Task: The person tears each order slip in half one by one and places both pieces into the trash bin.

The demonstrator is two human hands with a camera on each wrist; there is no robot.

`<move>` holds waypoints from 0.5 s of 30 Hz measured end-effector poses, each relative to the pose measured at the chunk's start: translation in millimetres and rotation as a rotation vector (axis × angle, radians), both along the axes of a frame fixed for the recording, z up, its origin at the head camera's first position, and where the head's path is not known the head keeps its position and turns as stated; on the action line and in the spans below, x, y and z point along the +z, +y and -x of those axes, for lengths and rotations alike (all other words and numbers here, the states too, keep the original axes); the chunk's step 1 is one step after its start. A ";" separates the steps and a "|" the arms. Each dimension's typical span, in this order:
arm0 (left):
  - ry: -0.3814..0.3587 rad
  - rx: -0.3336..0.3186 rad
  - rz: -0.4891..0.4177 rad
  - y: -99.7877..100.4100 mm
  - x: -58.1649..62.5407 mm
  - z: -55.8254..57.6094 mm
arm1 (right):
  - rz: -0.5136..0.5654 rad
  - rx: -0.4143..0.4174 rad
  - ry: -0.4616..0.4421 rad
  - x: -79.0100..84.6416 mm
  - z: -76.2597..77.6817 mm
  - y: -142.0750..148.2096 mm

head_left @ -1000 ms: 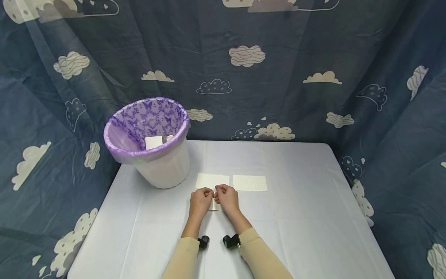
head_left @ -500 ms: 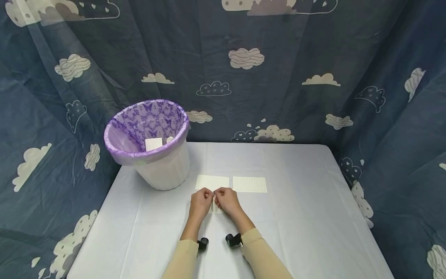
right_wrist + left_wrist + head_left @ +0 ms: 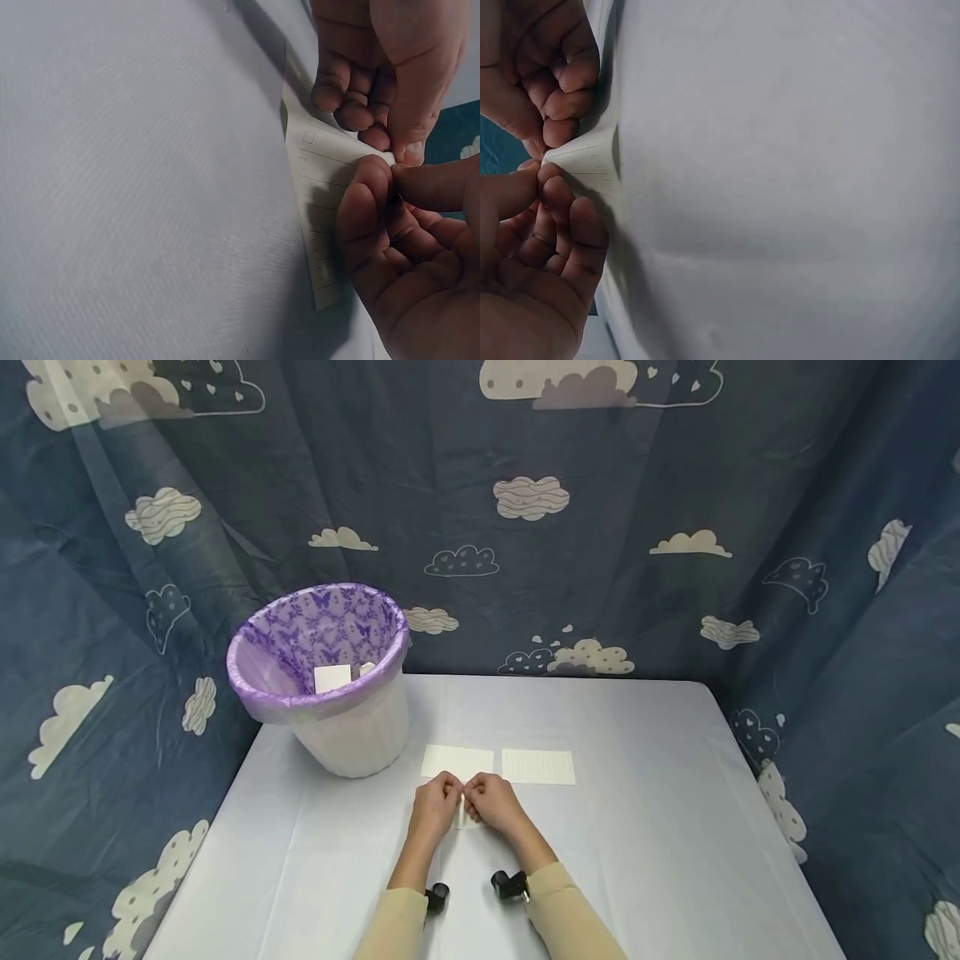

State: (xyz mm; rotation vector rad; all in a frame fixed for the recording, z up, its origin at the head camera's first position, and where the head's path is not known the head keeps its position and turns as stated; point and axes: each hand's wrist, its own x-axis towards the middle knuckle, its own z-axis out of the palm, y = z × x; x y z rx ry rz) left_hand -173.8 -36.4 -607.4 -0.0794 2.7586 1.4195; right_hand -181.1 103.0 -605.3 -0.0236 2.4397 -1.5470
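Observation:
A small pale cream sheet of paper point(image 3: 460, 820) with printed lines lies between the hands in the head view, mostly covered by them. My left hand point(image 3: 435, 806) pinches its far edge between thumb and finger, and the tips of my right hand point(image 3: 495, 803) pinch it right beside. Up close, the lined paper point(image 3: 585, 161) is drawn into a raised peak under the touching fingertips in the left wrist view. From the right wrist, the paper point(image 3: 319, 191) shows ruled lines and a small square, its near edge bowed off the white cloth. Whether it is torn is hidden.
Two similar cards lie just beyond the hands: the left card point(image 3: 459, 760) and the right card point(image 3: 537, 767). A white waste bin point(image 3: 352, 743) with a purple butterfly liner stands back left, holding pale pieces. Dark cloud-patterned curtains surround the white-covered table point(image 3: 660, 827).
The camera view has tilted up slightly, so everything sits lower in the frame. The hands stay together on the paper; the right forearm has swung slightly outward.

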 end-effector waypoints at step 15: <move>0.132 -0.029 -0.009 5.3 48.3 -6.1 | 0.051 -0.134 0.057 45.4 -12.5 -3.1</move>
